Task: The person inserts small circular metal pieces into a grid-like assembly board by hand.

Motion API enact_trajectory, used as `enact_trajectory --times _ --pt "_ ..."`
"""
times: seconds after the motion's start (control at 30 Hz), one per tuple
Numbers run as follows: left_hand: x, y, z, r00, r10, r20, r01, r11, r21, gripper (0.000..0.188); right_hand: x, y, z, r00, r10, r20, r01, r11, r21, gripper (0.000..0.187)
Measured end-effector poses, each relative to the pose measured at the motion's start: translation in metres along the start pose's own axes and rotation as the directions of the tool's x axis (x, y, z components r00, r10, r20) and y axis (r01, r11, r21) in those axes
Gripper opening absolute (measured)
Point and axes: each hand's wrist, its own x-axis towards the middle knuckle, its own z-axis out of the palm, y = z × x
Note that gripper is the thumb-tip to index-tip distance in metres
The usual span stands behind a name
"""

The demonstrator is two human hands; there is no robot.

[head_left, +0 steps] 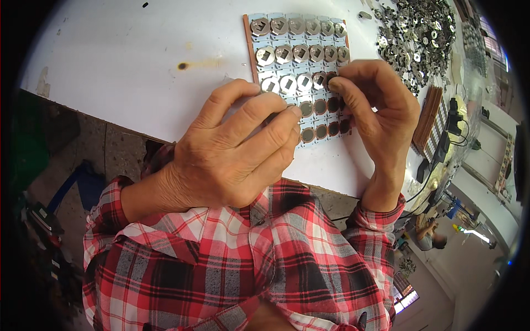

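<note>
A panel of small pale-blue circuit boards (301, 41) lies on the white table under my hands. Its upper rows carry shiny round metal battery clips (283, 53) with cut-out centres. The lower rows show bare dark round pads (321, 132) with coppery rims. My left hand (232, 143) rests over the panel's lower left, fingers curled and pressed together; its thumb and anything held are hidden. At the right end of the third row, my right hand (381, 99) pinches with thumb and forefinger, touching the panel; what sits between the fingertips is too dark to tell.
A heap of loose metal clips (419, 38) lies at the far right. Nearer stands a stack of brown-edged panels (430, 118), beside black plugs (454, 118) with cables. The table's front edge (110, 122) runs before me. Another person (428, 237) is in the right background.
</note>
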Motion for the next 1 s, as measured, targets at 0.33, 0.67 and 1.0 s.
enact_trajectory --times 0.33,0.67,1.0 --pt "0.0 0.0 -0.001 1.0 0.001 0.016 -0.001 1.0 0.017 0.032 0.0 0.005 -0.001 0.998 -0.048 -0.05 0.05 0.998 0.044 0.024" --pt "0.004 0.006 0.003 0.997 -0.039 0.072 0.029 0.99 0.135 0.035 -0.001 0.001 0.002 0.998 0.04 -0.044 -0.033 0.988 0.151 0.036" --pt "0.006 0.01 0.001 0.992 -0.063 0.11 0.051 0.993 0.107 0.043 0.0 0.007 -0.005 0.996 -0.088 0.003 0.088 0.996 0.015 0.033"
